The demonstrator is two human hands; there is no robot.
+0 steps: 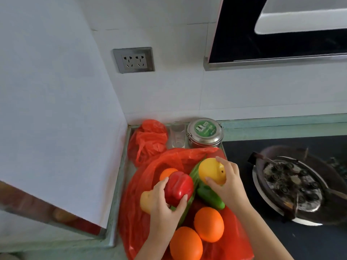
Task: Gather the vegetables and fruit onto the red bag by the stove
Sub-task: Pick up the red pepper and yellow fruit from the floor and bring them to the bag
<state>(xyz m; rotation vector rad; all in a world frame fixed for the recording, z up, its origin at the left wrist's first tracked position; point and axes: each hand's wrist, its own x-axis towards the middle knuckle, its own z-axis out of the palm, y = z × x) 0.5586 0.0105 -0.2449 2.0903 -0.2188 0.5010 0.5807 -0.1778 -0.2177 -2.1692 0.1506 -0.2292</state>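
My left hand (165,201) grips the red bell pepper (179,186), fingers and thumb curled round it. My right hand (227,182) holds a yellow fruit (211,170), fingers over its far side, thumb on its near side. Both hands are over the red bag (135,212), which lies spread on the counter beneath them, just left of the stove (291,184).

Between my hands a long cucumber (195,173) lies diagonally, and a green pepper (209,196) sits just under my right hand. A small orange (168,173) is just beyond my left fingertips, partly behind the red bell pepper. A pale yellow piece (145,201) is left of my left hand, partly hidden by it. Between my wrists are two big oranges, touching: the farther orange (208,224) and the nearer orange (186,243). All of these rest on the red bag.

Beyond both hands, by the wall, are a crumpled second bag (148,139), a clear glass (177,135) and a steel tin (204,133) with a green label
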